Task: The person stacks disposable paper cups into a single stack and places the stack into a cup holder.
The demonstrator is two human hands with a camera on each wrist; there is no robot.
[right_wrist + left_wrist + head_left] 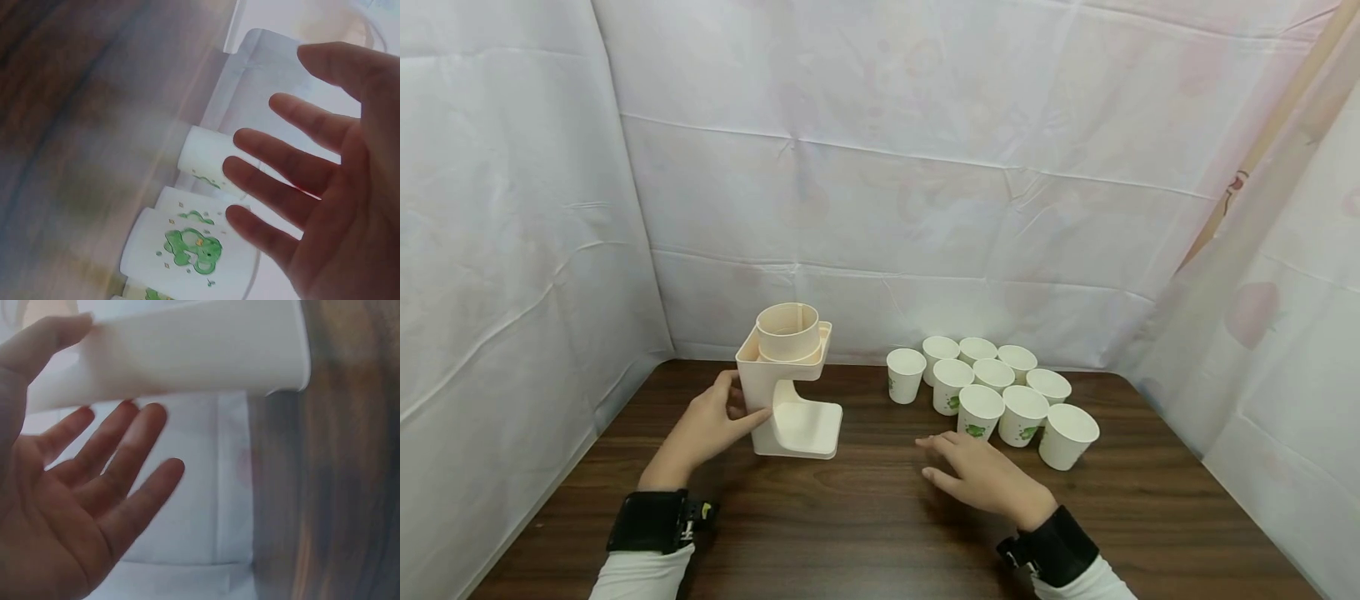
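Note:
A cream plastic stand (760, 408) stands upright on the left of the table, with a square tray at its top, a round tube (788, 333) in that tray and a flat foot. My left hand (703, 429) is at the stand's left side, thumb across its upright wall, other fingers partly hidden behind. In the left wrist view, loosely extended fingers (140, 440) reach the wall's edge. My right hand (981, 475) hovers low before several white paper cups (980, 408), fingers spread and holding nothing. A green animal print (194, 250) shows on a cup in the right wrist view.
The cups stand mouth up in a close group towards the back right of the dark wooden table (850, 533). Pale cloth (895, 167) hangs behind the table and along both sides. A wooden pole (1262, 150) leans at the right.

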